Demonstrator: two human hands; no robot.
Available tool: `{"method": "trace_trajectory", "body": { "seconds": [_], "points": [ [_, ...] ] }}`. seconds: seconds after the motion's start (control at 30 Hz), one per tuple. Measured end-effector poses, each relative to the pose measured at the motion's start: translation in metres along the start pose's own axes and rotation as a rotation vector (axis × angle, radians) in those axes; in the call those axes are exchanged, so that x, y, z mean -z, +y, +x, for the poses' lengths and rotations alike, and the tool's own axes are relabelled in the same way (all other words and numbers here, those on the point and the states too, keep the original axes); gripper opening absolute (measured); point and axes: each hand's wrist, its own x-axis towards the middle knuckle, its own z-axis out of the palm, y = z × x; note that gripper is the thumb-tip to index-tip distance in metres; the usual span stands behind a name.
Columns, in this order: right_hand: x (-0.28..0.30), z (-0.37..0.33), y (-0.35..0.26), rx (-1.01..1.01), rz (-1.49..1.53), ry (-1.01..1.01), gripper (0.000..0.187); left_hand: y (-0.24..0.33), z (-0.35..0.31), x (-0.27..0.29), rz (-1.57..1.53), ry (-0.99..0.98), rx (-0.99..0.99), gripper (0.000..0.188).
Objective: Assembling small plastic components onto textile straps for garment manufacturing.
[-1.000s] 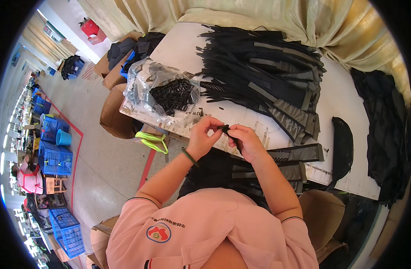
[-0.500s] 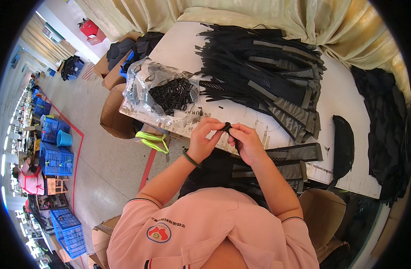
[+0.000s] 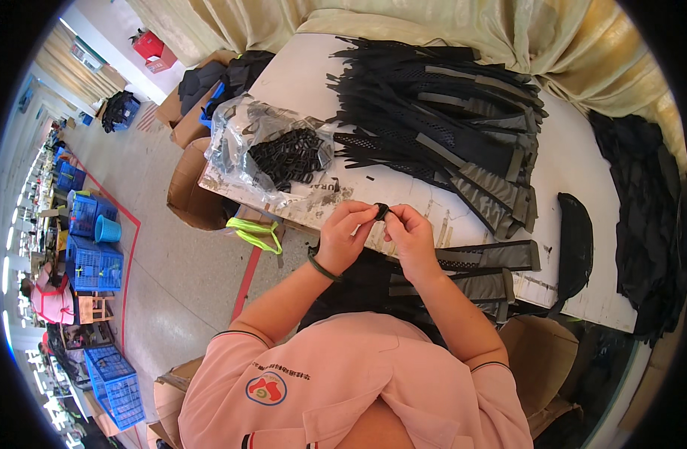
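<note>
Above the table's near edge, my left hand [image 3: 342, 238] pinches a small black plastic buckle [image 3: 381, 212] between thumb and fingertips. Close beside it, my right hand [image 3: 412, 238] has its fingers closed at the buckle's right side, on what looks like the end of a black strap, mostly hidden by the fingers. Black strap pieces with grey panels [image 3: 493, 256] lie at the table edge by my right forearm. Beyond my hands, a clear plastic bag [image 3: 231, 135] lies open around a heap of small black buckles [image 3: 289, 159]. One loose black piece [image 3: 370, 178] rests on the tabletop.
A large pile of black mesh straps [image 3: 441, 112] covers the far middle of the white table [image 3: 298, 60]. To the right lie a black pouch [image 3: 574, 243] and dark fabric [image 3: 643, 217]. Cardboard boxes [image 3: 190, 187] stand left; blue crates [image 3: 96, 266] and a person in pink [image 3: 53, 299] are farther off.
My right hand has shifted slightly left and its fingers have curled in. The black strap that hung below the fingers no longer shows there; the buckle is still in the left fingertips.
</note>
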Motion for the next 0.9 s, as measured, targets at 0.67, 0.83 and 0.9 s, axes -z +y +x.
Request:
{"method": "trace_trajectory", "body": {
  "seconds": [0.67,0.83,0.9],
  "points": [
    [0.005,0.003,-0.014,-0.107,0.195,-0.134,0.011,-0.003,0.002,-0.002,-0.084,0.017,0.092,0.024],
    [0.002,0.005,-0.012,-0.003,0.135,-0.096,0.013,-0.007,0.002,0.001,-0.092,-0.005,0.096,0.020],
    [0.003,0.005,-0.014,0.030,0.087,-0.120,0.015,-0.005,0.004,0.004,-0.077,-0.020,0.105,0.018]
  ]
}}
